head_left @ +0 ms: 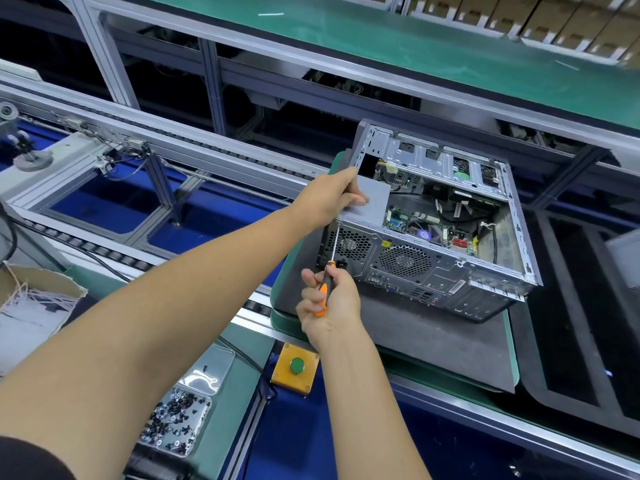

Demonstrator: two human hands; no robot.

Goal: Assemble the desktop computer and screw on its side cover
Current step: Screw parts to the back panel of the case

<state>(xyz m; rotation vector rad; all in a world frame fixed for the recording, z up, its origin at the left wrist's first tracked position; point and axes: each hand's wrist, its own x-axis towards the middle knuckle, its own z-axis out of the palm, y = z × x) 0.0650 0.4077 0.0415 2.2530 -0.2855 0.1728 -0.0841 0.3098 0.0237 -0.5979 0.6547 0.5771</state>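
The computer case [433, 230] is laid on its side on a dark mat [433, 344], so that its open side faces up and the parts inside can be seen. The side cover is not on yet. The back of the case, with its round fan grille [404, 261], is turned toward the person, so the screw holes there can be reached.

The grey power box [372, 199] sits in the near left corner of the case. It is pressed down by the left hand [329, 199], with the fingers laid over its top edge. It is likely held this way so it does not slip while it is screwed in.

A screwdriver [327, 282] with an orange and black handle is held tight in the grip of the right hand [329, 303], just in front of the case. Its thin shaft is pointed up at the top left corner of the back wall, right under the left hand. A screw is likely being turned there, but the tip is too small to be seen well.

A clear tray of small dark screws [176, 424] is kept on the tabletop, well to the near left of the case, where it can be reached fast. A yellow box with a green button [296, 366] is set between the tray and the case.
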